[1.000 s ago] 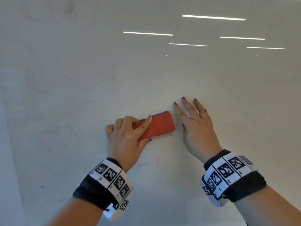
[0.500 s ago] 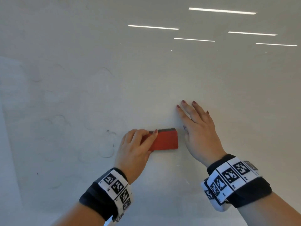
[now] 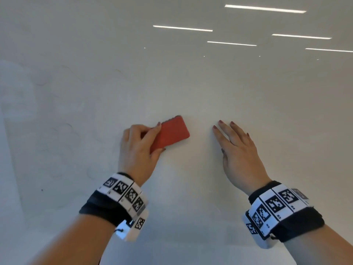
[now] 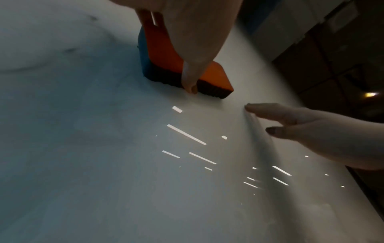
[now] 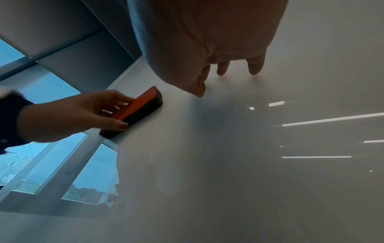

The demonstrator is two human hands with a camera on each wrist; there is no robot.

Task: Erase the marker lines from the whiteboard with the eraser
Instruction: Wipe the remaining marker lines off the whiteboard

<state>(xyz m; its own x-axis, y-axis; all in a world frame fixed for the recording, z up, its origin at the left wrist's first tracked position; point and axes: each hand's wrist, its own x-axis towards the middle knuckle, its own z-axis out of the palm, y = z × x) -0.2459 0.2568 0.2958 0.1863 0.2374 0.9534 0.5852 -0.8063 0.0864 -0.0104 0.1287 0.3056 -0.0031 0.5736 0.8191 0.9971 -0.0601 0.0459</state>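
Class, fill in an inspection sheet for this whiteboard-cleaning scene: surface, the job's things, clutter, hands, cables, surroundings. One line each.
Surface: whiteboard is glossy, with ceiling lights reflected in it; faint curly marker traces remain on its left part.
Job's things: red eraser lies with its dark pad flat against the board.
Clutter: nothing seen.
Hands: left hand grips the eraser, fingers over the top edge and thumb under; right hand rests on the board with fingers straight, apart from the eraser.
Cables: nothing seen; both wrists wear black bands with printed square markers.
Surroundings: windows beyond the board's edge, in the right wrist view.
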